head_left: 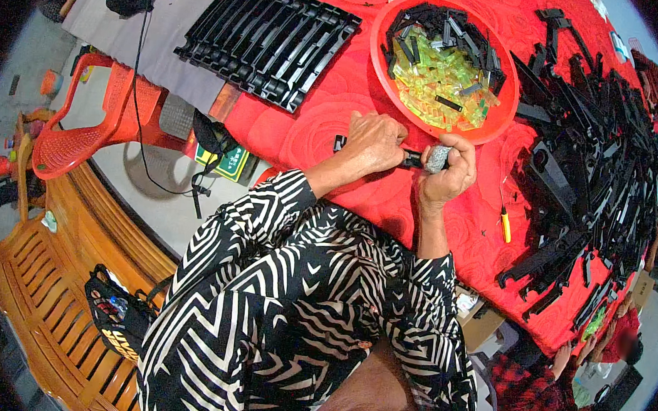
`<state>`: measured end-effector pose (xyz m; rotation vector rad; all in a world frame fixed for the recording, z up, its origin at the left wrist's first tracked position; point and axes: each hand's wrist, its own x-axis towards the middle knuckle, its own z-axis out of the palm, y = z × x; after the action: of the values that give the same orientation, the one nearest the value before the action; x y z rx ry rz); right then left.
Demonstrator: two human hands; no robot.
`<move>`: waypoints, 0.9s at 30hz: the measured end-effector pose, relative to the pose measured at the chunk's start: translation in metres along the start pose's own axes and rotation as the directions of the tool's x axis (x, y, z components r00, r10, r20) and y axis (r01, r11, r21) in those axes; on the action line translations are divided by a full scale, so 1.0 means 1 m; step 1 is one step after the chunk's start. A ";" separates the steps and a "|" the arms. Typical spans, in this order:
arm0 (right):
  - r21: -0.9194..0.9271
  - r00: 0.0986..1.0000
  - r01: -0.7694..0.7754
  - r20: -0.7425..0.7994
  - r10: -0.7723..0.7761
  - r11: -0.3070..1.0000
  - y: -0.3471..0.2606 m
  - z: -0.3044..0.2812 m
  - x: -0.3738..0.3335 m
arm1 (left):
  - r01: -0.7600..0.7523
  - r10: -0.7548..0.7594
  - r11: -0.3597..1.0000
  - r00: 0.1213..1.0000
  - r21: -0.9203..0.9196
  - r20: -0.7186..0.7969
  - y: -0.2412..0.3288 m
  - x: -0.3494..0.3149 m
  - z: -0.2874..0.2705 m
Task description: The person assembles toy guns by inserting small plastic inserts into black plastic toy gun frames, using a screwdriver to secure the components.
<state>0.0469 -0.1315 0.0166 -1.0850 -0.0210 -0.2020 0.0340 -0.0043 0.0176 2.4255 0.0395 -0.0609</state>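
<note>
While our left hand [375,143] clasps a black part [412,159] and our right hand [450,182] grips a silvery lump [436,159], a loose hold could let either slip.

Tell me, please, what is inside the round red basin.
The red basin holds translucent yellowish pieces on the near side and black pieces mostly around the far side. Its bottom and anything under the top layer are covered.

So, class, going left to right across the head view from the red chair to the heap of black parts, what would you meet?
Red chair, ribbed black panel, left hand, right hand, yellow-handled tool, heap of black parts.
</note>
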 end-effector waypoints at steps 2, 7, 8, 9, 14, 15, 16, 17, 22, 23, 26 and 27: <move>-0.051 1.000 -0.009 0.020 0.010 0.999 0.000 0.000 0.000 | 0.000 0.000 1.000 1.000 -0.013 -0.005 0.001 -0.001 -0.001; -0.152 1.000 0.009 0.026 -0.005 0.988 0.002 -0.001 -0.003 | 0.015 -0.015 1.000 0.999 0.001 0.031 0.003 0.001 -0.001; -0.152 1.000 0.001 0.027 0.003 0.988 0.002 0.000 -0.003 | 0.019 -0.019 1.000 0.999 0.012 0.033 0.004 0.000 -0.001; -0.156 1.000 -0.001 0.028 0.006 0.988 0.003 -0.002 -0.003 | 0.022 -0.023 1.000 0.999 0.020 0.034 0.005 0.000 -0.002; -0.235 0.993 -0.002 0.117 0.031 0.972 0.004 -0.005 -0.005 | 0.032 -0.035 0.998 0.999 0.062 0.032 0.003 0.000 -0.002; -0.237 0.993 -0.003 0.116 0.032 0.972 0.005 -0.007 -0.005 | 0.020 -0.021 0.999 0.999 0.038 0.024 0.004 0.000 -0.002; -0.248 0.994 0.037 0.112 -0.009 0.968 0.008 -0.009 -0.004 | 0.019 -0.020 0.999 0.999 0.036 0.025 0.006 0.000 -0.002; -0.259 0.993 0.079 0.109 -0.052 0.963 0.009 -0.010 -0.003 | 0.025 -0.027 0.999 0.999 0.037 0.035 0.008 0.001 -0.003; -0.316 0.991 0.087 0.121 -0.050 0.945 0.006 -0.006 -0.002 | 0.024 -0.026 0.999 0.996 0.027 0.084 0.005 -0.002 -0.011; -0.299 0.990 0.087 0.132 -0.049 0.950 0.010 -0.008 0.000 | -0.013 0.012 1.000 0.998 0.021 0.060 0.004 -0.004 -0.013; -0.273 0.991 0.082 0.126 -0.049 0.958 0.011 -0.013 0.000 | -0.104 0.104 0.994 0.995 -0.019 -0.007 -0.009 -0.011 -0.006; -0.254 0.992 0.064 0.120 -0.034 0.965 0.010 -0.012 0.000 | -0.139 0.136 0.989 0.989 -0.043 -0.057 -0.009 -0.012 -0.006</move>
<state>0.0473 -0.1373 0.0018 -1.3558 -0.1280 -0.1902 0.0213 0.0066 0.0169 2.3762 -0.1007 0.0680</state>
